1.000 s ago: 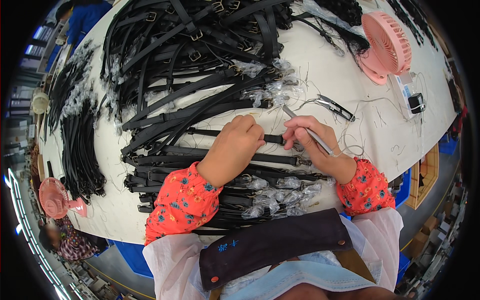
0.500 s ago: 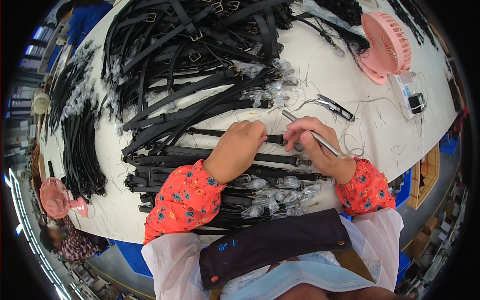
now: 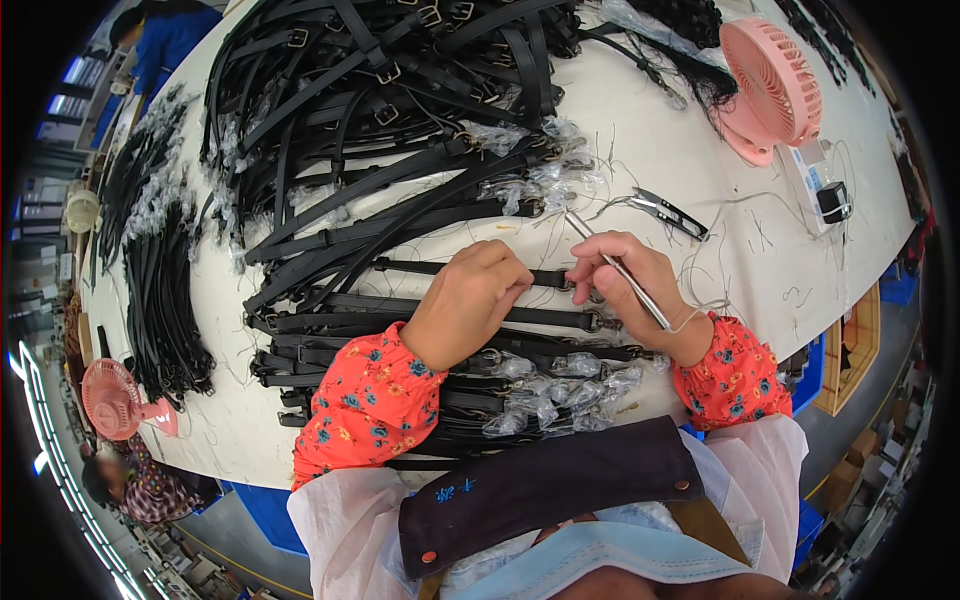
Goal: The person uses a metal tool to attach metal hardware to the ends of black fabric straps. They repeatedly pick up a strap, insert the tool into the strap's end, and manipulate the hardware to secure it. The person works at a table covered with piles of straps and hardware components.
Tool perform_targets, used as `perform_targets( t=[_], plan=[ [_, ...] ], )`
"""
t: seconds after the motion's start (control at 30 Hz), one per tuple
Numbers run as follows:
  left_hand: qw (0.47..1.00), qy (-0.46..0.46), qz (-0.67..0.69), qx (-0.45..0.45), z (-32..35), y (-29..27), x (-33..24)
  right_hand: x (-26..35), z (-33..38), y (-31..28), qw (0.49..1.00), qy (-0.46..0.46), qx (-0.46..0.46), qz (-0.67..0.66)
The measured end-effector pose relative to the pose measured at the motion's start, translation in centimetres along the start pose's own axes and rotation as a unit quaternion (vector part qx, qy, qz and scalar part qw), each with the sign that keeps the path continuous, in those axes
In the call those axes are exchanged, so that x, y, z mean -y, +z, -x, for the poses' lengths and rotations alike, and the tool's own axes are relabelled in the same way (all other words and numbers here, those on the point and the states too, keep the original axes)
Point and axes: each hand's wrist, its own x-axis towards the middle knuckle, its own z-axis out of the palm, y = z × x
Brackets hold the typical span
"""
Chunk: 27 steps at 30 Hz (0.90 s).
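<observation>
Head view: fingers of the left hand press down, closed, on a narrow black strap lying across the white table. Fingers of the right hand pinch a thin metal tool at the strap's buckle end. Beneath lie more black straps, some ends in clear plastic. Snips and a pink fan sit beyond.

Your left hand lies palm down, fingers curled; your right hand is pinched shut, both forearms angled inward.
</observation>
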Motion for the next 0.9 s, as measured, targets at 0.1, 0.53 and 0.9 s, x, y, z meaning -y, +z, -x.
perform_targets(
  t=[0.1,0.53,0.9],
  plan=[
    [1.0,-0.005,0.006,-0.003,-0.2,-0.1,-0.3,0.1,-0.1,0.0,1.0,0.006,-0.004,-0.012],
    [0.999,-0.029,0.0,-0.037,-0.8,0.9,-0.4,0.2,-0.1,0.0,0.972,0.132,-0.012,-0.197],
    [0.997,-0.053,0.032,-0.053,-1.2,1.1,-0.6,0.7,-0.4,-0.3,0.973,0.166,0.044,-0.157]
  ],
)
